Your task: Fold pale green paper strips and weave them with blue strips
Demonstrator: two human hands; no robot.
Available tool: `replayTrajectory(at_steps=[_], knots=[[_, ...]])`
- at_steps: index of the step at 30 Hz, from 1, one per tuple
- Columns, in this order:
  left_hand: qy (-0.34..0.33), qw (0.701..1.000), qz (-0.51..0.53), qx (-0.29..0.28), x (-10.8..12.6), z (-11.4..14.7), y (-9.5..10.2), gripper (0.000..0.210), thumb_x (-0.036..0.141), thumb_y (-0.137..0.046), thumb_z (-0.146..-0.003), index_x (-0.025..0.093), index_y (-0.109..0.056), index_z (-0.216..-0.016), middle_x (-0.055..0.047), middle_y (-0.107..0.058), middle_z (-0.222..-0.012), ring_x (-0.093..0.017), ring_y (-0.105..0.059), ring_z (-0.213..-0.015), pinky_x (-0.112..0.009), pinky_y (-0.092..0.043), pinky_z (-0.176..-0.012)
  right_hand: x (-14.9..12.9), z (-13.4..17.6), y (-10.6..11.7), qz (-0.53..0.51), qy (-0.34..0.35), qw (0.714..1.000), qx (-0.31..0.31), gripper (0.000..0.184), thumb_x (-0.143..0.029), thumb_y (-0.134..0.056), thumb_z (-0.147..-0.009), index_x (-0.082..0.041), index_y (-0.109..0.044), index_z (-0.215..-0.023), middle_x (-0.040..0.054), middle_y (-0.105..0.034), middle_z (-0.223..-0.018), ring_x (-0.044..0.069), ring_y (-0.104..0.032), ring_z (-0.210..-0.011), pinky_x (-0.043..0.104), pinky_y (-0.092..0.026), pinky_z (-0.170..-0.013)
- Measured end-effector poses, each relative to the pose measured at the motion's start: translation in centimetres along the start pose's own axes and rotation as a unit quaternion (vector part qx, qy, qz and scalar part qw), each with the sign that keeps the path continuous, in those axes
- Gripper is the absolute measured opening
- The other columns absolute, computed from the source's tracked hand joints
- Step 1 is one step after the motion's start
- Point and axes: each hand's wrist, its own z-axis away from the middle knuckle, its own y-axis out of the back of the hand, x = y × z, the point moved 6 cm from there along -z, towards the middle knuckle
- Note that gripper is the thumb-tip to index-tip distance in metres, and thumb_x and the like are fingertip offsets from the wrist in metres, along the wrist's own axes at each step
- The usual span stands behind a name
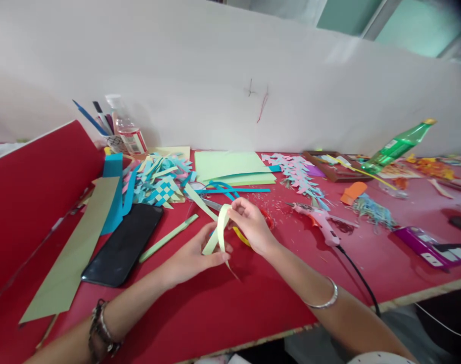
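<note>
Over the red table, a pale green paper strip (223,222) is bent into a loop between my two hands. My left hand (200,253) pinches its lower part between thumb and fingers. With closed fingertips, my right hand (251,222) grips the strip at the top of the curve. A thin tail of paper hangs below my left thumb. Just behind my hands lie scissors (211,203), partly hidden by paper. A folded green strip (170,236) rests to the left of my left hand. Blue paper strips (238,190) lie farther back.
A black phone (122,245) and long paper pieces (73,253) lie left. Woven paper scraps (162,177) are heaped behind. At right are a pink glue gun (317,220) with its cord, a purple box (429,245) and a tilted green bottle (399,146). A white wall (200,76) stands behind.
</note>
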Motion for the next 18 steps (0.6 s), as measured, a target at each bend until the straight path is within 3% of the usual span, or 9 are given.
replayTrajectory(at_steps=[3, 6, 8, 10, 14, 16, 18], knots=[[0.028, 0.999, -0.024, -0.009, -0.1, 0.3, -0.4, 0.033, 0.043, -0.049, -0.079, 0.013, -0.053, -0.094, 0.003, -0.051, -0.062, -0.009, -0.049, -0.060, -0.025, -0.043, -0.067, 0.3, 0.2, 0.4, -0.001, 0.013, 1.000, -0.001, 0.016, -0.028, -0.054, -0.073, -0.021, -0.040, -0.075, -0.0030, -0.055, -0.070, 0.010, -0.057, -0.063, 0.025, -0.048, -0.061], [0.036, 0.998, -0.048, -0.007, 0.1, 0.5, 0.0, 0.037, 0.047, -0.042, -0.081, 0.013, -0.054, -0.086, 0.007, -0.041, -0.054, -0.007, -0.042, -0.050, -0.021, -0.039, -0.054, -0.8, 0.9, 0.3, 0.087, 0.110, 0.989, -0.050, 0.025, -0.019, -0.051, -0.073, -0.023, -0.041, -0.096, 0.0049, -0.055, -0.101, 0.015, -0.056, -0.092, 0.032, -0.047, -0.079], [0.069, 0.994, -0.086, -0.015, -0.4, 0.7, 0.4, 0.037, 0.049, -0.041, -0.080, 0.014, -0.052, -0.083, 0.007, -0.039, -0.052, -0.006, -0.038, -0.045, -0.019, -0.033, -0.046, -1.8, 1.8, -0.1, 0.194, 0.199, 0.955, -0.103, 0.042, -0.012, -0.048, -0.072, -0.025, -0.039, -0.110, 0.0075, -0.044, -0.121, 0.018, -0.045, -0.112, 0.036, -0.039, -0.093], [0.106, 0.986, -0.125, -0.027, -1.0, 0.9, 0.7, 0.036, 0.050, -0.040, -0.081, 0.014, -0.049, -0.081, 0.008, -0.038, -0.050, -0.006, -0.036, -0.042, -0.018, -0.028, -0.040, -2.3, 2.6, -0.6, 0.304, 0.260, 0.904, -0.153, 0.043, -0.010, -0.048, -0.072, -0.025, -0.043, -0.112, 0.0072, -0.036, -0.129, 0.019, -0.036, -0.120, 0.038, -0.033, -0.098], [0.093, 0.985, -0.145, -0.029, -1.2, 1.0, 1.2, 0.035, 0.049, -0.039, -0.082, 0.016, -0.046, -0.078, 0.008, -0.034, -0.052, -0.005, -0.034, -0.043, -0.017, -0.027, -0.040, -2.3, 3.3, -1.0, 0.469, 0.316, 0.806, -0.176, 0.023, -0.033, -0.057, -0.073, -0.022, -0.053, -0.092, 0.0084, -0.046, -0.117, 0.023, -0.041, -0.110, 0.043, -0.026, -0.098], [0.075, 0.989, -0.125, -0.025, -1.0, 0.9, 1.2, 0.035, 0.049, -0.035, -0.084, 0.016, -0.043, -0.075, 0.008, -0.034, -0.054, -0.005, -0.034, -0.045, -0.018, -0.030, -0.043, -2.0, 3.3, -1.2, 0.511, 0.331, 0.775, -0.172, 0.029, -0.045, -0.058, -0.072, -0.021, -0.055, -0.088, 0.0081, -0.048, -0.114, 0.023, -0.041, -0.107, 0.045, -0.020, -0.099], [0.068, 0.991, -0.114, -0.020, -1.0, 0.9, 1.2, 0.037, 0.049, -0.031, -0.085, 0.017, -0.041, -0.071, 0.007, -0.034, -0.055, -0.006, -0.033, -0.046, -0.019, -0.031, -0.044, -1.6, 3.4, -1.5, 0.527, 0.334, 0.761, -0.180, 0.027, -0.047, -0.055, -0.075, -0.021, -0.056, -0.084, 0.0073, -0.049, -0.115, 0.021, -0.041, -0.108, 0.044, -0.015, -0.099]])
